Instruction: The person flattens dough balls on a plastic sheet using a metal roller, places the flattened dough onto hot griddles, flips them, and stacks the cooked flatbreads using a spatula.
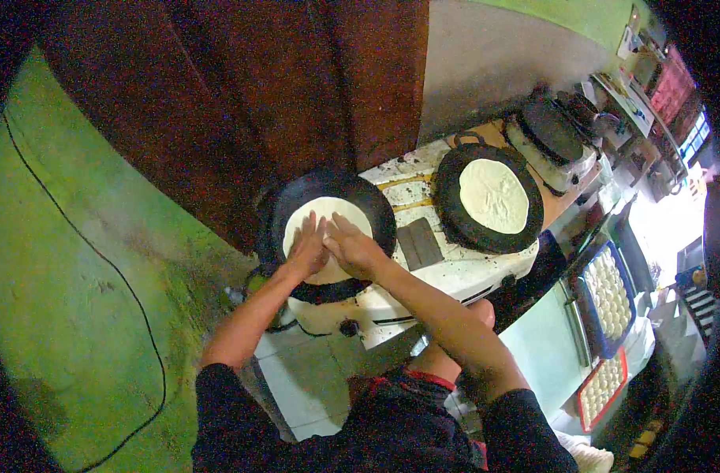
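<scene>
A round, flat sheet of pale dough (340, 206) lies in the left black pan (381, 211) on the stove. My left hand (307, 248) rests on this dough with its fingers stretched out. Beside it, my right hand (352, 248) lies flat on the same dough, the two hands touching or nearly so near the middle. Neither hand grips anything. Part of the dough is hidden under them. In the right black pan (533, 206) is a second flat dough round (494, 196), with wrinkles at its centre, and no hand touches it.
Both pans stand on a stained white stove (462, 272), with a dark flat piece (420, 243) between them. At right are a blue tray (632, 311) and a red tray (584, 410) holding several dough balls. A brown wooden panel (297, 87) stands behind the left pan.
</scene>
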A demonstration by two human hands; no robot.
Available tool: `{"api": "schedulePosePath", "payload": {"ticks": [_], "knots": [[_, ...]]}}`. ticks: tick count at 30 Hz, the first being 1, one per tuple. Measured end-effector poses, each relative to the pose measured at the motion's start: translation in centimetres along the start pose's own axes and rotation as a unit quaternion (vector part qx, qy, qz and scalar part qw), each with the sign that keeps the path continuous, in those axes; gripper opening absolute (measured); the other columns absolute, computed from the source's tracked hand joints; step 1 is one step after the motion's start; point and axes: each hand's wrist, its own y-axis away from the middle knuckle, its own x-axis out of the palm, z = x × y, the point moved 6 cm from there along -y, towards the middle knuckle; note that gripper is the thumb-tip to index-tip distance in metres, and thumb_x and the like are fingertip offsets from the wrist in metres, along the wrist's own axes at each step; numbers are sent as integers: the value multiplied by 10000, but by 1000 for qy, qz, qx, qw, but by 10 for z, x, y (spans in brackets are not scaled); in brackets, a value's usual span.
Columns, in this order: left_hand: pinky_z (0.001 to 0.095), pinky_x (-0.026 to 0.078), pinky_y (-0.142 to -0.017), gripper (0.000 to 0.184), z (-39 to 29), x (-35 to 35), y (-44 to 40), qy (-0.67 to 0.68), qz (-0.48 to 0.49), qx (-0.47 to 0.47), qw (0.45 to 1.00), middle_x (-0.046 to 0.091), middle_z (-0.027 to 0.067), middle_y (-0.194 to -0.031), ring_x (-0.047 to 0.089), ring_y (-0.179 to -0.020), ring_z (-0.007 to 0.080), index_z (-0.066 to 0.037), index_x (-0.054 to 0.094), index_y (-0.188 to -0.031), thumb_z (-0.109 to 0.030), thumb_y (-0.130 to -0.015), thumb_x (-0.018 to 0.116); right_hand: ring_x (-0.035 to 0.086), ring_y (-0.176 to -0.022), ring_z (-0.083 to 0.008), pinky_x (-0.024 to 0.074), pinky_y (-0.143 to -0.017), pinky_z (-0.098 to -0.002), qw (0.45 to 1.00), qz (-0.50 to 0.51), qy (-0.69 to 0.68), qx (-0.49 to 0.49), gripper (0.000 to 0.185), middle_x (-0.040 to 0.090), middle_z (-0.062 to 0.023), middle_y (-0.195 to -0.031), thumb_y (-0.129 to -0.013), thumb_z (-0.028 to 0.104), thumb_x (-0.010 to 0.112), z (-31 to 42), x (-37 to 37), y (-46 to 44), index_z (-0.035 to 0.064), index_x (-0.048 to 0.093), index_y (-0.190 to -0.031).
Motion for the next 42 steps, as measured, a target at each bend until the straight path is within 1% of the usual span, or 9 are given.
{"api": "schedulePosePath", "payload": {"ticks": [6,10,15,24,28,30,35,40,42], "knots": [[598,189,-1181,698,0,-25,-24,44,-69,-43,996,88,284,-1618,117,-1496,465,9,200,-1547,-280,-989,503,223,-1495,-367,170,-1216,-499,974,10,213,79,769,246,-235,-1600,-1034,572,243,-56,8,-50,-33,338,-1499],[583,217,-1181,662,-21,-31,14,95,-60,0,994,116,361,-1577,135,-1446,569,51,202,-1527,-242,-1005,483,338,-1448,-288,228,-1200,-478,950,112,275,-92,755,372,-193,-1547,-1014,594,325,-53,21,5,-12,430,-1452],[582,224,-1179,666,17,-36,52,-33,-69,-25,997,158,435,-1522,193,-1408,610,92,221,-1505,-42,-897,460,590,-1207,-222,206,-1196,-508,963,109,244,-25,465,640,-83,-1252,-1016,495,405,-22,-21,50,190,625,-1289],[548,157,-1208,582,-60,-20,-63,7,5,7,1000,250,236,-1598,239,-1486,380,40,349,-1485,-339,-1043,370,645,-1099,-251,329,-1123,-547,983,-41,166,-60,286,698,-60,-1101,-1005,314,518,2,-66,135,141,673,-1172],[489,188,-1211,494,-168,-90,-67,83,-194,57,976,345,255,-1548,311,-1450,398,52,429,-1433,-228,-1026,422,664,-1091,-317,332,-1128,-553,966,-192,31,169,326,694,-159,-1160,-1011,324,527,-72,-146,329,96,700,-1167],[492,217,-1200,469,-268,-96,-64,201,-184,134,953,363,274,-1531,334,-1436,408,58,452,-1411,-176,-1005,458,689,-1048,-330,522,-945,-447,879,-282,-11,385,340,702,-192,-1147,-1009,286,532,-92,-175,432,28,705,-1147],[436,339,-1147,635,-536,5,-72,424,-6,291,857,430,298,-1477,418,-1393,391,83,401,-1438,-285,-956,592,720,-930,-333,562,-818,-410,790,-398,18,466,332,728,-193,-1048,-983,305,588,-113,-207,593,21,728,-1084],[409,378,-1107,686,-702,151,-136,494,143,143,846,501,303,-1415,494,-1334,373,51,478,-1403,-446,-947,597,720,-858,-215,557,-761,-366,703,-518,11,487,325,750,-146,-935,-961,309,625,-142,-240,746,37,730,-1105],[412,474,-889,628,-702,160,-132,360,270,108,886,707,212,-1077,648,-1042,294,0,749,-957,-600,-909,568,719,-851,-210,555,-768,-360,681,-516,27,518,313,748,-149,-915,-957,296,628,-157,-263,793,41,730,-1105]]}}
